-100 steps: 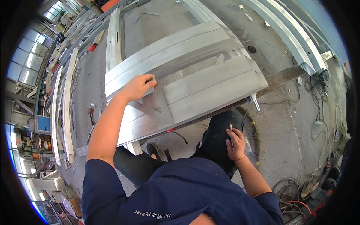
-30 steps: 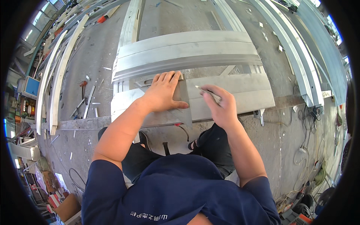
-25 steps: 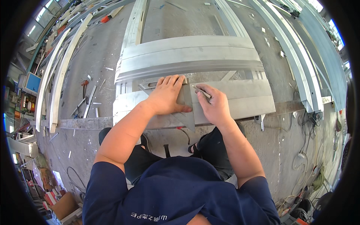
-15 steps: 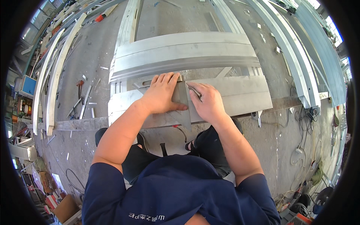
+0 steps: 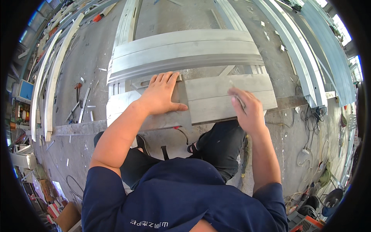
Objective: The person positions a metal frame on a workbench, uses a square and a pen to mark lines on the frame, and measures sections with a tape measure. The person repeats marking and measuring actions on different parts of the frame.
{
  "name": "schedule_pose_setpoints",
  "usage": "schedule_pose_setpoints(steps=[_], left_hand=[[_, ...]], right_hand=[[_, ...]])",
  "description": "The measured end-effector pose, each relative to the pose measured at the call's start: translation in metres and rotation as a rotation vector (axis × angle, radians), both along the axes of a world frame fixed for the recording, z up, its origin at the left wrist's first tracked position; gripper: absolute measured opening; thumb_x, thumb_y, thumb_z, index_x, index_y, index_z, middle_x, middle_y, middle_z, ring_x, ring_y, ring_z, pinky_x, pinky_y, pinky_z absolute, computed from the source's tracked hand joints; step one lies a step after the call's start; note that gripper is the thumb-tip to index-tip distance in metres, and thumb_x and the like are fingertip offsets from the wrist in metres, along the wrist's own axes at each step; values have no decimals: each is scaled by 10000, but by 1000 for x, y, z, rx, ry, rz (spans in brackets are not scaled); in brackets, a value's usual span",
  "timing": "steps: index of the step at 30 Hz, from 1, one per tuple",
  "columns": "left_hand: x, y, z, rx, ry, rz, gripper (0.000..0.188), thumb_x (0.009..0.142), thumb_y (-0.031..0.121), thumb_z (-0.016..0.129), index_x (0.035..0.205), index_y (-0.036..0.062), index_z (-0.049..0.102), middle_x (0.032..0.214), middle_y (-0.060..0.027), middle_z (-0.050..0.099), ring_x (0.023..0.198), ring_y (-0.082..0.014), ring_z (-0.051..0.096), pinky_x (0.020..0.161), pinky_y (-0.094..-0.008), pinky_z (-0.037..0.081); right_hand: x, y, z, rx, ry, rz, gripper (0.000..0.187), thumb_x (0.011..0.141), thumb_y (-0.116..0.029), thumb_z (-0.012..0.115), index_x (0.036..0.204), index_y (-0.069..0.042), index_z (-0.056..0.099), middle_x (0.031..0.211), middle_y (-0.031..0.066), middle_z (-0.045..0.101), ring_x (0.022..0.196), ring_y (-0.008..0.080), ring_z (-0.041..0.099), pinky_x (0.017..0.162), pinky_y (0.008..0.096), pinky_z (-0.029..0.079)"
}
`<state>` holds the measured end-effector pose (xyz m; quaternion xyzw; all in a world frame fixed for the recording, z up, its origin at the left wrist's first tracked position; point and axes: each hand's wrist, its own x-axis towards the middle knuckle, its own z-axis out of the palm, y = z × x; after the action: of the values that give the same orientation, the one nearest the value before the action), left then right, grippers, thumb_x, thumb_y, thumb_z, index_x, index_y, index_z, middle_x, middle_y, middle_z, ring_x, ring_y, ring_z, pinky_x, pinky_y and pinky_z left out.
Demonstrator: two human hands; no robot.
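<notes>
My left hand (image 5: 160, 94) lies spread on a flat grey metal square (image 5: 181, 92), its fingertips over the square's far bar and its thumb stretched toward me. The square rests at the left end of a pale metal plank (image 5: 228, 94) with a lengthwise groove. Over the right part of that plank hovers my right hand (image 5: 250, 110), curled around a slim pen-like tool (image 5: 241, 101). The tool's tip points away from me and is blurred; its exact kind is unclear.
Farther out, a wide metal panel (image 5: 185, 44) lies across two long rails (image 5: 127, 23). Long metal profiles (image 5: 290, 46) run along the right, and more strips (image 5: 58, 77) along the left. Cables (image 5: 309, 123) and offcuts (image 5: 85, 104) litter the floor.
My right hand has moved right and toward me with the pen-like tool, away from the square's edge. My left hand stays on the square. The view has shifted slightly.
</notes>
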<state>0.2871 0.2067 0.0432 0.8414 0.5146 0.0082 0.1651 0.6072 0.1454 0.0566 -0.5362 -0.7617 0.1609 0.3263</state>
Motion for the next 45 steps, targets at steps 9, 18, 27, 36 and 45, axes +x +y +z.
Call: schedule_pose_setpoints(steps=[9, 18, 27, 36, 45], left_hand=[[-4, 9, 8, 17, -39, -23, 1095, 856, 704, 756, 1605, -3, 385, 1575, -213, 479, 1477, -380, 445, 1247, -484, 343], [-28, 30, -4, 14, -149, 78, 468, 1079, 429, 582, 1379, 81, 674, 1265, -162, 732, 1182, -376, 676, 987, -444, 541], [-1, 37, -6, 26, -190, 36, 465, 1082, 392, 594, 1371, 34, 664, 1201, -195, 730, 1120, -411, 674, 946, -452, 535], [-1, 41, -7, -17, -189, 5, 450, 1092, 342, 588, 1439, 57, 614, 1228, -204, 704, 1155, -409, 651, 963, -451, 514], [3, 42, 0, -81, -158, 17, 464, 1098, 325, 574, 1475, 54, 593, 1275, -208, 700, 1207, -401, 644, 1019, -435, 509]], right_hand=[[5, 37, -43, 79, -68, -32, 324, 998, -169, 688, 1308, -74, 685, 1308, 162, 709, 1295, 382, 620, 1078, 469, 513], [0, 36, -42, 67, -6, -78, 307, 989, -170, 703, 1287, -99, 701, 1321, 149, 708, 1236, 354, 655, 1005, 452, 553], [1, 35, -40, 50, -30, -97, 310, 995, -177, 706, 1288, -77, 713, 1312, 154, 723, 1250, 355, 668, 1036, 434, 545], [1, 36, -41, 70, -46, -91, 306, 995, -183, 707, 1285, -89, 718, 1312, 154, 722, 1249, 357, 668, 1036, 436, 543], [1, 36, -43, 68, -38, -89, 307, 991, -190, 705, 1288, -111, 713, 1316, 152, 713, 1256, 344, 652, 1031, 445, 544]])
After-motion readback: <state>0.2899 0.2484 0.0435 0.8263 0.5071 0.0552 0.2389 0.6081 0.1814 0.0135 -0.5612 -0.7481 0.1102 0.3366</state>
